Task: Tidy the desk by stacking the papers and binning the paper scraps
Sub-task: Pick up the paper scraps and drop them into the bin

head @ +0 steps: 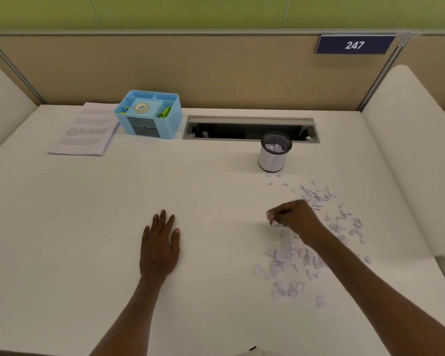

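Blue organizer (149,114) beside paper stack (85,129); open cable tray (249,128) behind bin (274,152).

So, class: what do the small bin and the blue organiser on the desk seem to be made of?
The small bin looks like black wire mesh, probably metal: a fine grid shows inside its rim, though a glossy white band wraps its outside. The blue organiser looks like moulded plastic: smooth, evenly coloured walls with rounded corners.

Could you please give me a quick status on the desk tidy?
Left hand flat on white desk. Right hand pinching torn pale paper scraps. Black mesh bin partly filled, path clear.
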The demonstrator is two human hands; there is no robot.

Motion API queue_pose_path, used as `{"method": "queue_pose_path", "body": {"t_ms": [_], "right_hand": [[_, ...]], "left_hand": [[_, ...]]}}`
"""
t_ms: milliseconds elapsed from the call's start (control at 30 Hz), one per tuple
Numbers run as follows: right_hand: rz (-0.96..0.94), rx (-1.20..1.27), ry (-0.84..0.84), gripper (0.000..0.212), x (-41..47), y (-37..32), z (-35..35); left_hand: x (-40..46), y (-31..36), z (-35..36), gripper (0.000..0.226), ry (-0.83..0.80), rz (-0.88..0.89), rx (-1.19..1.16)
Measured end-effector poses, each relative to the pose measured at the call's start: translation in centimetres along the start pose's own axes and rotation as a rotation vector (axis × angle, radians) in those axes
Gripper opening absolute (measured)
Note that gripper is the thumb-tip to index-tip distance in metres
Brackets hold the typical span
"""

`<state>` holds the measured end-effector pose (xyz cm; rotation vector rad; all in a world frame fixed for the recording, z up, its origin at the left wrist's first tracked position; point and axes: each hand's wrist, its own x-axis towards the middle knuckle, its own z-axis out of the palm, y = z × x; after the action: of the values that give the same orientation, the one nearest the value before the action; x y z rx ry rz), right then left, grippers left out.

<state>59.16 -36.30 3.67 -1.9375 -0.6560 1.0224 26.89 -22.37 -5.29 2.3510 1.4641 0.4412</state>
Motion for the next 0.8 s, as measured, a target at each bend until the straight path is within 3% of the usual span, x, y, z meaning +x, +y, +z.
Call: {"method": "queue_pose_path", "body": {"t_ms": [100,200,300,400,533,667,800], "right_hand": [[-0.029,0.155,0.094,0.017,2.1,-3.3,-2.2],[-0.097,0.149,0.236,0.017,5.3,-7.1,-4.5],[-0.168,0.003,0.398,0.011,8.5,-10.4,-6.0],[-0.287,-0.302,0.498,0.010,10.7,-12.9,-6.3],[-0.344,-0.526,0.441,0.015,12.3,-14.2,-5.4],[-0.283,-0.780,0.230,0.024,13.0,-14.6,-4.7],[-0.378,-0.846,0.251,0.034,13.5,-14.5,-4.6]], "left_hand": [[0.0,0.0,0.1,0.057,-0.001,-0.001,-0.005],[0.0,-0.1,0.2,0.057,-0.002,-0.003,-0.005],[0.0,-0.2,0.2,0.056,0.007,-0.001,-0.005],[0.0,-0.2,0.3,0.055,0.017,0.001,-0.010],[0.1,-0.2,0.3,0.055,0.010,0.000,-0.010],[0.1,-0.2,0.2,0.055,0.003,0.000,-0.002],[0.0,-0.1,0.2,0.055,-0.002,-0.008,0.001]]}}
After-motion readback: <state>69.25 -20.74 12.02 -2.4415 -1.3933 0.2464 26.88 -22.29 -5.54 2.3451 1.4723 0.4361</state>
